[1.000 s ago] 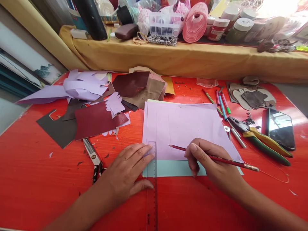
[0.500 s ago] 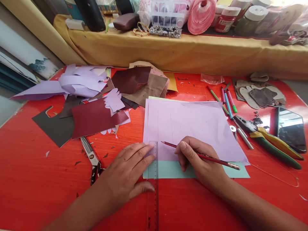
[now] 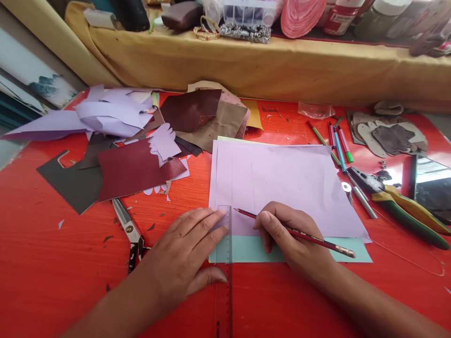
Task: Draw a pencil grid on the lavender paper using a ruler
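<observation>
A lilac paper sheet (image 3: 289, 183) with two faint pencil lines lies over a pale green sheet (image 3: 243, 249). Along its left part runs a clear ruler (image 3: 225, 305), upright in the picture and reaching past the papers' near edge. My left hand (image 3: 192, 249) rests flat on the ruler, fingers stretched out, the fingertips on its upper end. In my right hand (image 3: 285, 230) is a red and black pencil (image 3: 317, 239), gripped between thumb and fingers. Its tip is just right of the ruler's top end; whether it touches the paper I cannot tell.
Scissors (image 3: 130, 232) lie left of my left hand, below a dark red leather piece (image 3: 130, 169) and lilac scraps (image 3: 109, 112). On the right are pliers (image 3: 405, 206), felt pens (image 3: 340, 148) and a phone (image 3: 431, 188). A cloth-covered shelf (image 3: 246, 65) with jars stands behind.
The camera view has tipped slightly downward, so the shelf sits higher in the picture. The pencil tip is slightly nearer the ruler; both hands otherwise keep their pose.
</observation>
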Motion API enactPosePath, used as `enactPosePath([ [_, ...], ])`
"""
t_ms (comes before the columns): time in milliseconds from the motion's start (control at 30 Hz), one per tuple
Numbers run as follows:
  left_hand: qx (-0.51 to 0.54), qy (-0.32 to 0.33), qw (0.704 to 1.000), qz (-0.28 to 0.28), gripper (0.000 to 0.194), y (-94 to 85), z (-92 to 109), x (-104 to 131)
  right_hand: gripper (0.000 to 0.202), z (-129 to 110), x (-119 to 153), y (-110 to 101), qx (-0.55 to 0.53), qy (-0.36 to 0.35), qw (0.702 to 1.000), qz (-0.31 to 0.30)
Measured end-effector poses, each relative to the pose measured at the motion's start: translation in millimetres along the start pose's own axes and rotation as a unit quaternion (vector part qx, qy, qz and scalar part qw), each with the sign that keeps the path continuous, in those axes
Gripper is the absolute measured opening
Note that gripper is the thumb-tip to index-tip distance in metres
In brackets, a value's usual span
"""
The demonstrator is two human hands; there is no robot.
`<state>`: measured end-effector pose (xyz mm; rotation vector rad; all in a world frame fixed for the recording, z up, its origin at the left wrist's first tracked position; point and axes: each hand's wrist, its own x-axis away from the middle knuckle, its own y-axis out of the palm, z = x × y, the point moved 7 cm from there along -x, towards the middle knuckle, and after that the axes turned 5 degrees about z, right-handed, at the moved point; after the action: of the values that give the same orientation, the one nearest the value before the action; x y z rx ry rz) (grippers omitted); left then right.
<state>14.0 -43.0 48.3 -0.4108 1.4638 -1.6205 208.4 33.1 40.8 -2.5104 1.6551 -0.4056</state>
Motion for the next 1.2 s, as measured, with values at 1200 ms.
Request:
enactPosePath([
  [1200,0.008,-0.009,1.0,0.001,0.058,1.3,-0.8,0.2,0.04,-4.5,-5.1,5.6,0.039,0.002,0.999,-0.005],
])
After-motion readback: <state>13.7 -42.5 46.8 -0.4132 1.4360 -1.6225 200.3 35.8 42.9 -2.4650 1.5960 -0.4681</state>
